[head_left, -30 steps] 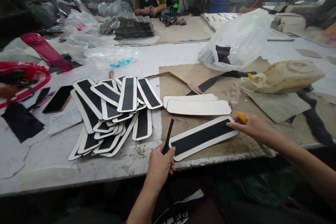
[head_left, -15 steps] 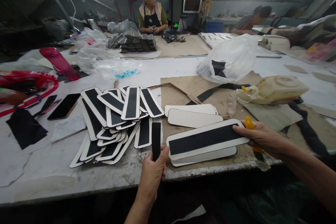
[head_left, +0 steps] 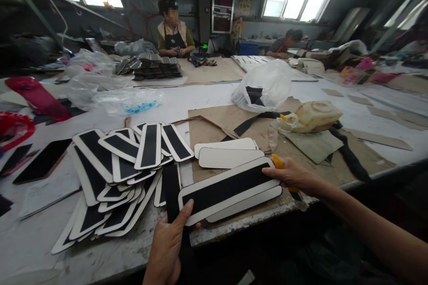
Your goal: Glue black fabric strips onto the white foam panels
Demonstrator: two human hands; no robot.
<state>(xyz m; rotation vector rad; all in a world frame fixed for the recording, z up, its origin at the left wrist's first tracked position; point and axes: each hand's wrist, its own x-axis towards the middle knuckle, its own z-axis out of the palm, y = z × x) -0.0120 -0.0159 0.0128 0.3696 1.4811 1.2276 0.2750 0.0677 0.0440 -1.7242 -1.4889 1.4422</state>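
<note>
White-edged panel (head_left: 227, 189) gripped at both ends

Near me, the left hand (head_left: 165, 247) has its thumb clamped on one end of the panel and also grips a black strip (head_left: 173, 189). The right hand (head_left: 296, 173) pinches the other end, a yellow-handled tool (head_left: 277, 161) tucked in its grasp. The panel is over the near side of the table (head_left: 200, 95), partly covering a pale piece (head_left: 247, 205). Left of it lies a heap of similar panels (head_left: 149, 147); beyond are a yellowed bottle (head_left: 317, 116), a plastic bag (head_left: 270, 80) and an aproned person (head_left: 174, 43).
</note>
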